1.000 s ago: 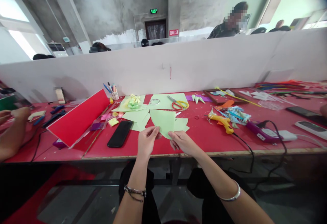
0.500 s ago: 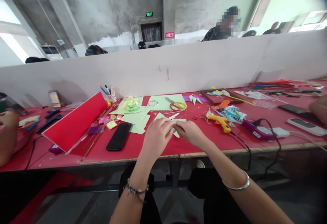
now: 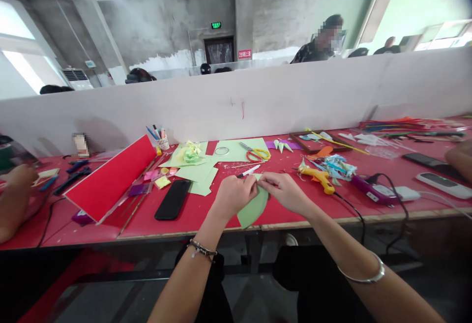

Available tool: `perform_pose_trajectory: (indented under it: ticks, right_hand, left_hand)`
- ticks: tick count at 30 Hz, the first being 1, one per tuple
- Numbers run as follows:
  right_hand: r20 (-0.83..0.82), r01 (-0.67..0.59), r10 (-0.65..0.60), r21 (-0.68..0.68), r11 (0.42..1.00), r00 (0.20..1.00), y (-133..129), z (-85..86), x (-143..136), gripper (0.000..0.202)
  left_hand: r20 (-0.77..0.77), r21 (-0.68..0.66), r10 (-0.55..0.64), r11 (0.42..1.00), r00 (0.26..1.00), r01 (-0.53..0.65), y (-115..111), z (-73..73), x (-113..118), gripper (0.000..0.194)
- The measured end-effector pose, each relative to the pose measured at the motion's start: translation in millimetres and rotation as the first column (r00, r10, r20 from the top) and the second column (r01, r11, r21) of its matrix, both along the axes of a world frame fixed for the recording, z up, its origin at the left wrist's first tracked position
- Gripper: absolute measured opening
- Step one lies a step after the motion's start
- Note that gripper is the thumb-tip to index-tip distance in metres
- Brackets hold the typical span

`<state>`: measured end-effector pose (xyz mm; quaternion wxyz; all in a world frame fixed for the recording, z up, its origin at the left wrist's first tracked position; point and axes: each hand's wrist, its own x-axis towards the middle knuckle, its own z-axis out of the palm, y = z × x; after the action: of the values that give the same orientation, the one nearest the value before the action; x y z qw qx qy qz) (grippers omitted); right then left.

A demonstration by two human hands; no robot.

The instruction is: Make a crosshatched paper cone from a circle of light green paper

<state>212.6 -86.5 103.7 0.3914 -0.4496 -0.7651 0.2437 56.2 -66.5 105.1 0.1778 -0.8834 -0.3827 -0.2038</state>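
Observation:
Both hands meet over a piece of light green paper (image 3: 253, 210) with a curved lower edge, hanging toward the table's front. My left hand (image 3: 234, 195) is closed, its fingers pinching the paper's top. Beside it, the fingertips of my right hand (image 3: 284, 190) pinch the same top edge. Just beyond my hands lies a white pen (image 3: 250, 170) with a dark end. Farther back are orange-and-yellow scissors (image 3: 258, 154) and a thin ring (image 3: 221, 151) on flat green sheets (image 3: 234, 150).
Left of my hands lie a black phone (image 3: 173, 200) and a propped red board (image 3: 112, 178). A pen cup (image 3: 162, 142) stands by the white partition (image 3: 199, 102). On the right are a yellow glue gun (image 3: 319, 177), its cord, and a purple power box (image 3: 372, 189). Other people's arms show at both sides.
The green paper has turned so that its curved part now hangs below my hands. My left fingers have curled in, and the white pen behind is more visible.

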Motion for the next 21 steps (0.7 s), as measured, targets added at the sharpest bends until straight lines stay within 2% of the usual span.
perform_pose_trajectory:
  ticks: [3, 7, 9, 11, 13, 14, 15, 16, 18, 21]
  right_hand:
    - [-0.064, 0.026, -0.029, -0.039, 0.999, 0.998, -2, 4.3, 11, 0.027]
    - [-0.112, 0.136, -0.137, -0.010, 0.991, 0.984, -3, 10.9, 39, 0.026]
    - [-0.087, 0.180, -0.176, 0.037, 0.983, 0.981, -4, 11.6, 48, 0.025]
    - [-0.021, 0.145, -0.144, 0.066, 0.987, 0.989, -4, 10.5, 47, 0.024]
    - [0.025, 0.076, -0.078, 0.068, 0.995, 0.997, -4, 9.2, 39, 0.025]
    - [0.028, 0.052, -0.054, 0.063, 0.997, 0.998, -3, 8.9, 34, 0.026]
    - [0.018, 0.039, -0.040, 0.062, 0.997, 0.999, -3, 9.0, 29, 0.026]
    - [0.006, 0.034, -0.035, 0.062, 0.997, 0.999, -2, 9.4, 25, 0.026]
    - [-0.015, 0.046, -0.045, 0.064, 0.997, 0.999, -2, 10.3, 22, 0.026]
    - [-0.048, 0.067, -0.064, 0.052, 0.996, 0.997, -2, 9.2, 29, 0.026]
  left_hand:
    - [-0.029, -0.001, -0.001, 1.000, 1.000, 0.001, 6, 3.5, -10, 0.020]
    - [0.002, -0.008, 0.075, 0.997, 0.997, -0.075, 20, 5.6, -40, 0.018]
    - [0.059, -0.011, 0.150, 0.989, 0.987, -0.150, 25, 6.5, -50, 0.021]
    - [0.115, -0.023, 0.176, 0.984, 0.978, -0.174, 25, 9.9, -48, 0.023]
    - [0.175, -0.078, 0.105, 0.993, 0.979, -0.093, 21, 16.4, -36, 0.026]
    - [0.239, -0.172, 0.000, 0.984, 0.971, 0.042, 17, 20.4, -29, 0.030]
    - [0.262, -0.266, -0.099, 0.949, 0.960, 0.171, 14, 24.4, -22, 0.033]
    - [0.262, -0.342, -0.161, 0.907, 0.952, 0.247, 10, 28.2, -17, 0.034]
    - [0.248, -0.431, -0.209, 0.851, 0.946, 0.301, 5, 33.7, -14, 0.030]
    - [0.272, -0.506, -0.177, 0.810, 0.946, 0.297, 2, 36.4, -23, 0.034]
